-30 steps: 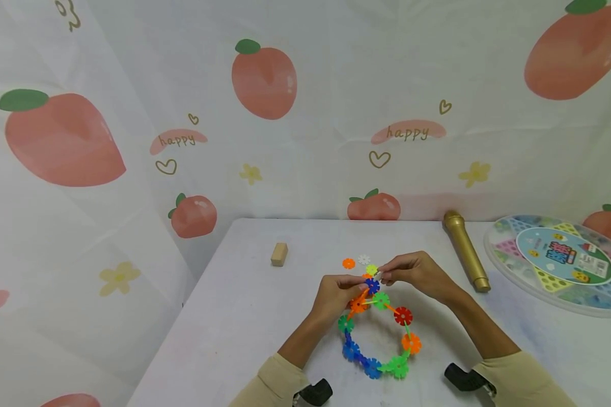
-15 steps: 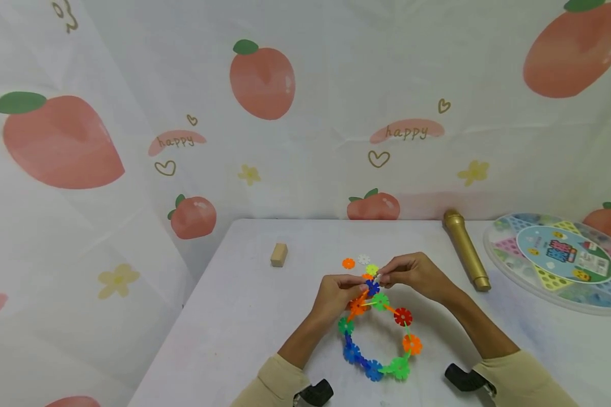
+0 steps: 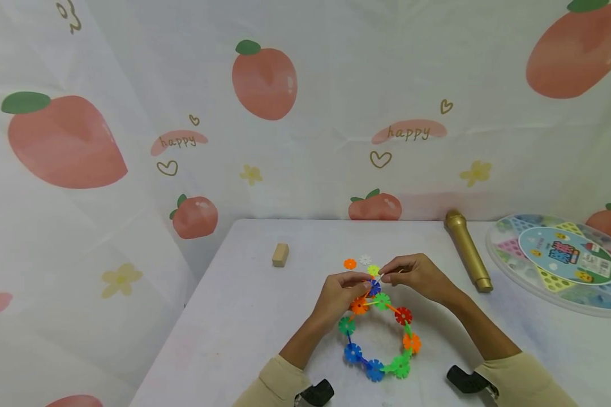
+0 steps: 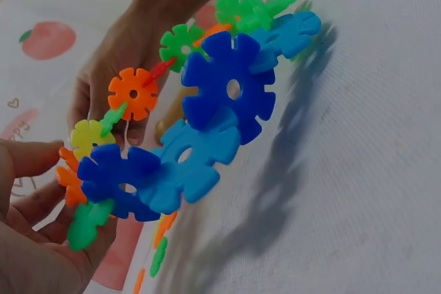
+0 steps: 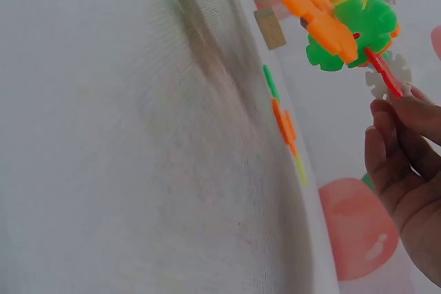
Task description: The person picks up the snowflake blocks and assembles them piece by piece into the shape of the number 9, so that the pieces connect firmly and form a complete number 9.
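Notched plastic flower discs in several colours form a ring, with blue discs (image 3: 353, 353) and a green disc (image 3: 400, 366) along its near side. My left hand (image 3: 338, 299) grips the ring at its far left; in the left wrist view the thumb and fingers pinch it by an orange disc (image 4: 67, 177). A dark blue disc (image 3: 374, 288) stands up between the two hands. Across from it my right hand (image 3: 414, 275) pinches a white disc (image 3: 380, 278) edge-on, close to the blue one. In the right wrist view that white disc (image 5: 396, 67) shows behind a red disc (image 5: 383, 72).
Loose orange (image 3: 349, 264), white (image 3: 365, 260) and yellow discs (image 3: 373, 270) lie just beyond the hands. A wooden block (image 3: 280, 255) stands at the back left. Toward the right lie a gold microphone (image 3: 468, 251) and a round, clear case of coloured pieces (image 3: 509, 282). A fruit-print cloth (image 3: 305, 169) hangs behind.
The white disc in my right fingers has turned more edge-on beside the blue disc. The ring's left side has swung slightly; both hands stay nearly in place.
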`<state>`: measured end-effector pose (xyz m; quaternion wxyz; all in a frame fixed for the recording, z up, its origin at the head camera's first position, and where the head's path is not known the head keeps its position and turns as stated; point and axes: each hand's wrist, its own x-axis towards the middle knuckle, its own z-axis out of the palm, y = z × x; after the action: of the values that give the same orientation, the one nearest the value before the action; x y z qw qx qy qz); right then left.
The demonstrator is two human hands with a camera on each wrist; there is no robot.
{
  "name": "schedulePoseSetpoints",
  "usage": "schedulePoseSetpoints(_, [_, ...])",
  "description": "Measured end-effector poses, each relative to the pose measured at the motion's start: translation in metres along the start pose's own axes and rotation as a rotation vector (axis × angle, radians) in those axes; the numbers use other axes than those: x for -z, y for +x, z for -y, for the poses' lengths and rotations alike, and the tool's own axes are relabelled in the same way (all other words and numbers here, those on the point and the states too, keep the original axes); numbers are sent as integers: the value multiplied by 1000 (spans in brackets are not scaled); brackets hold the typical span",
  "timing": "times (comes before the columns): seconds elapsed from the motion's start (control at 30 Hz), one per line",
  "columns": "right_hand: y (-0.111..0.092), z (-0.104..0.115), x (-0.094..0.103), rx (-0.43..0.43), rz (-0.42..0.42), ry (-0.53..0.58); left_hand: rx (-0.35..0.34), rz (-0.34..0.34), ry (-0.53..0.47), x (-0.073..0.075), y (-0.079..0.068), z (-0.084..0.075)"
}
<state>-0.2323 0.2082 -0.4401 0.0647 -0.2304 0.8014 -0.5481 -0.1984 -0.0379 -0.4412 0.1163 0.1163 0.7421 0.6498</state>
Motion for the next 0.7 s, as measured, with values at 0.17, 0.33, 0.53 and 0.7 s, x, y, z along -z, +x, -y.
schedulePoseSetpoints(0.17, [-1,1,-2,7,-2,-7,-19,15,36,0,0,1])
schedulePoseSetpoints(0.33, [-1,3,-3,11,9,0,-21,23,17,1,0,1])
schedulePoseSetpoints(0.53, [-1,3,-4,6,12,-4,-42,26,14,3,-1,0])
schedulePoseSetpoints(0.7, [0,3,-2,-19,3,-46,-55,11,40,3,-2,-1])
